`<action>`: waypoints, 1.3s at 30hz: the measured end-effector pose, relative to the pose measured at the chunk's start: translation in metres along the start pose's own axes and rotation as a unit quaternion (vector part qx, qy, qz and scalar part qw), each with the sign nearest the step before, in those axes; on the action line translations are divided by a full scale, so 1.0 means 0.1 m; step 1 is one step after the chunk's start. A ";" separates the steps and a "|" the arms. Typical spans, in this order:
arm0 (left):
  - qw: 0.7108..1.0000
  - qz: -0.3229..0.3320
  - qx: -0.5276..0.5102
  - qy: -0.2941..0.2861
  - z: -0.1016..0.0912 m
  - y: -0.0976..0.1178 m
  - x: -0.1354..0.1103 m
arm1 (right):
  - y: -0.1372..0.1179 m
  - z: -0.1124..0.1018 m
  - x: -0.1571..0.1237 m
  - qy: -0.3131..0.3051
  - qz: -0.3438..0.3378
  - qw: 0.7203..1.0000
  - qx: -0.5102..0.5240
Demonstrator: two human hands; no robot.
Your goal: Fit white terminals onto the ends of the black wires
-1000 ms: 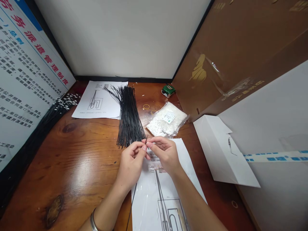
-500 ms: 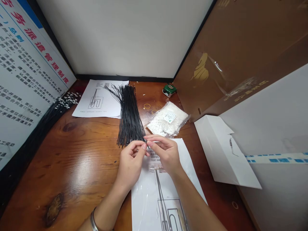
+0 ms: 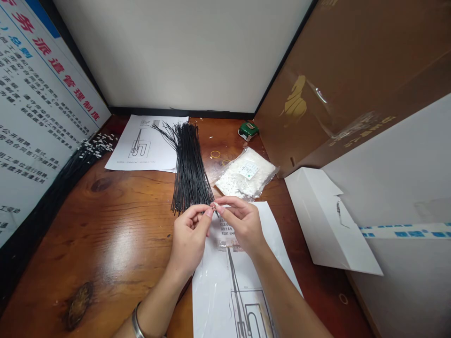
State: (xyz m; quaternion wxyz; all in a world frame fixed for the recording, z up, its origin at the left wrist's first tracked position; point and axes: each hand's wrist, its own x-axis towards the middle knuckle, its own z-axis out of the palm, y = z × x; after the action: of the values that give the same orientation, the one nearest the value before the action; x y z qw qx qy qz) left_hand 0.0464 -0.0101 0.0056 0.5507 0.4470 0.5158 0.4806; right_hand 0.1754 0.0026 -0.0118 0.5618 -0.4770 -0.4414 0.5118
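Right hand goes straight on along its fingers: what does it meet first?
Most likely the left hand: its fingertips are right at the right hand's. Beyond them in the image lies the black wire bundle, though the hands' height above it is unclear.

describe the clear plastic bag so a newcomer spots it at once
Find the brown carton on the right. On the wooden table to its left, the clear plastic bag lies between it and the black wires. White filling and a pale label set it apart from those wires.
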 end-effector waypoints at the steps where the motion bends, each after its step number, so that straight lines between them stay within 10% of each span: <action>1: 1.000 -0.001 0.000 0.002 0.00 0.00 0.00 | 0.00 0.00 0.00 -0.003 -0.001 1.000 0.000; 39: 1.000 0.011 -0.003 0.027 0.01 -0.03 0.00 | 0.02 -0.01 0.00 -0.017 0.008 1.000 -0.023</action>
State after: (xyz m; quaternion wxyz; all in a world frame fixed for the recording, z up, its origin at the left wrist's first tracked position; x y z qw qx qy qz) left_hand 0.0479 -0.0106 0.0031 0.5326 0.4383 0.5237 0.5000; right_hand 0.1762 0.0022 -0.0141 0.5391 -0.4846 -0.4586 0.5140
